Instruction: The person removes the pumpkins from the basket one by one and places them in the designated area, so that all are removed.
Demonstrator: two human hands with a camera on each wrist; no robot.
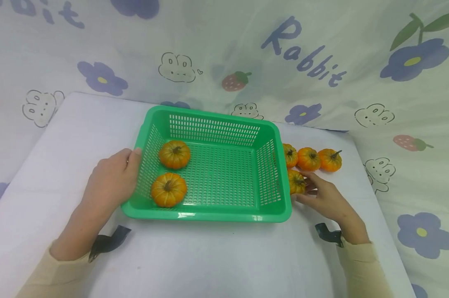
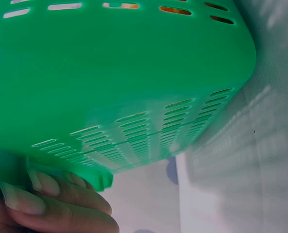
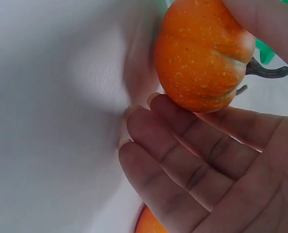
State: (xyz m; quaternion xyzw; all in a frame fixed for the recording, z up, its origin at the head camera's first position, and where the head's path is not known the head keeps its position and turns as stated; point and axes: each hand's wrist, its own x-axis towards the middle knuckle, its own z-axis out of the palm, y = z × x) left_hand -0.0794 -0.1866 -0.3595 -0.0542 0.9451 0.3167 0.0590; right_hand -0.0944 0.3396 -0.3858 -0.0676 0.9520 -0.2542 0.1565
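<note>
A green plastic basket (image 1: 209, 216) with slotted walls stands on the white table. At its left side, my left hand (image 1: 111, 180) grips the rim, and the fingers (image 2: 61, 204) curl beneath it in the left wrist view. Two small orange pumpkins, one behind (image 1: 174, 154) and one in front (image 1: 168, 190), sit inside near the left wall. Just outside the right wall, my right hand (image 1: 326, 198) holds another small pumpkin (image 3: 202, 58) between thumb and fingers. The basket rim partly hides that pumpkin in the head view.
Behind my right hand, three more pumpkins stand in a row: one beside the basket (image 1: 290, 155), a middle one (image 1: 308, 159) and a right one (image 1: 330, 160). A patterned cloth (image 1: 209, 37) hangs beyond the table's far edge.
</note>
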